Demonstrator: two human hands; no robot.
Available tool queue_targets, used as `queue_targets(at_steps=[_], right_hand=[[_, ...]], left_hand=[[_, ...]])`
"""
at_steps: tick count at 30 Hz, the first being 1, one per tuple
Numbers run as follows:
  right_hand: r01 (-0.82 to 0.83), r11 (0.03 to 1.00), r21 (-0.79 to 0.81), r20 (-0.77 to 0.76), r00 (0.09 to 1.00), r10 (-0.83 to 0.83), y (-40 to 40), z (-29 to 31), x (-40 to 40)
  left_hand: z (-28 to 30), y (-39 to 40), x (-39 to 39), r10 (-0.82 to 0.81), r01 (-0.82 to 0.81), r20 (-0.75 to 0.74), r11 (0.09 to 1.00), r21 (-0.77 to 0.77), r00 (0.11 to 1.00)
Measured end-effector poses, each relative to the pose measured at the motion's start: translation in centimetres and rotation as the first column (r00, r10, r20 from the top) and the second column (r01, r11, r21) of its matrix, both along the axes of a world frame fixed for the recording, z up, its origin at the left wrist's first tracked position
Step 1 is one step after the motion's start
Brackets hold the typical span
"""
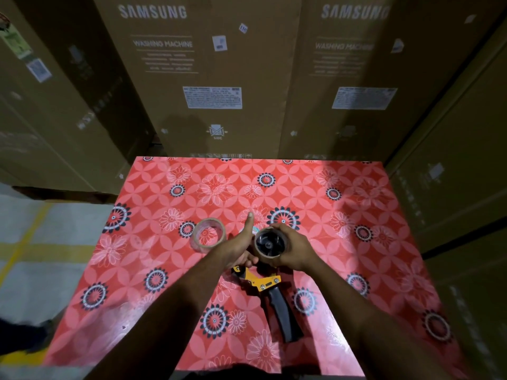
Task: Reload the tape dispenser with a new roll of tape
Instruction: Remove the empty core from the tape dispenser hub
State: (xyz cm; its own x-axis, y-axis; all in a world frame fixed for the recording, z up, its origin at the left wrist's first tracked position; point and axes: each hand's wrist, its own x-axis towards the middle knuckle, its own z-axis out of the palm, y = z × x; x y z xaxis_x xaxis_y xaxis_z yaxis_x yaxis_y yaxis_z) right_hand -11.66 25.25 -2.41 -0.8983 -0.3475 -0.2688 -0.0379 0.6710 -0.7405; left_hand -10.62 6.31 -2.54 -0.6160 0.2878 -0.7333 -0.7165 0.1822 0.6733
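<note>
A yellow and black tape dispenser [270, 286] lies on the red flowered table [356, 242], its black handle pointing toward me. An empty brown cardboard core [270, 245] sits on the dispenser's black spool. My right hand [292, 249] wraps around that core from the right. My left hand [241, 248] rests against the dispenser's front end just left of the core, thumb stretched forward. A new roll of clear tape [209, 235] lies flat on the table just left of my left hand, untouched.
Tall brown cardboard washing machine boxes [208, 78] stand against the table's far edge and along the right side. Grey floor with yellow lines [24, 242] shows to the left of the table.
</note>
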Motion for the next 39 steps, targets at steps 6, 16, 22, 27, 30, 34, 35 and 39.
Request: queue_targets(at_steps=[6, 16, 22, 27, 30, 34, 35, 39], right_hand=[[0.077, 0.993, 0.091, -0.059, 0.996, -0.072, -1.4, -0.4, 0.1], [0.11, 0.988, 0.109, -0.011, 0.994, -0.11, -1.3, -0.6, 0.3], [0.061, 0.998, -0.011, -0.013, 0.998, -0.061, -0.3, -0.5, 0.1], [0.189, 0.982, 0.019, -0.021, 0.982, -0.189, -1.7, -0.8, 0.9], [0.134, 0.991, -0.01, -0.012, 0.991, -0.134, -0.5, -0.5, 0.1], [0.059, 0.998, -0.037, 0.064, 0.996, -0.057, -0.1, -0.1, 0.0], [0.059, 0.998, -0.01, 0.057, 0.997, -0.058, -0.5, -0.2, 0.2], [0.15, 0.984, 0.096, -0.042, 0.988, -0.147, -1.5, -0.4, 0.3]], left_hand=[[0.1, -0.2, -0.2, -0.027, 0.027, 0.0, 1.0, -0.006, 1.0], [-0.2, -0.3, -0.2, 0.025, -0.025, 0.011, 1.0, -0.004, 1.0], [0.0, -0.1, 0.0, 0.055, -0.055, 0.004, 0.998, 0.018, 0.999], [-0.1, -0.2, -0.1, 0.083, -0.083, 0.013, 0.996, 0.037, 0.996], [-0.1, -0.1, -0.2, 0.045, -0.045, 0.002, 0.999, 0.025, 0.999], [-0.4, 0.0, -0.3, 0.04, -0.04, 0.006, 0.999, 0.021, 0.999], [-0.4, 0.0, -0.4, 0.047, -0.048, 0.006, 0.998, 0.029, 0.999], [-0.1, 0.0, -0.4, 0.036, -0.037, 0.021, 0.999, 0.033, 0.999]])
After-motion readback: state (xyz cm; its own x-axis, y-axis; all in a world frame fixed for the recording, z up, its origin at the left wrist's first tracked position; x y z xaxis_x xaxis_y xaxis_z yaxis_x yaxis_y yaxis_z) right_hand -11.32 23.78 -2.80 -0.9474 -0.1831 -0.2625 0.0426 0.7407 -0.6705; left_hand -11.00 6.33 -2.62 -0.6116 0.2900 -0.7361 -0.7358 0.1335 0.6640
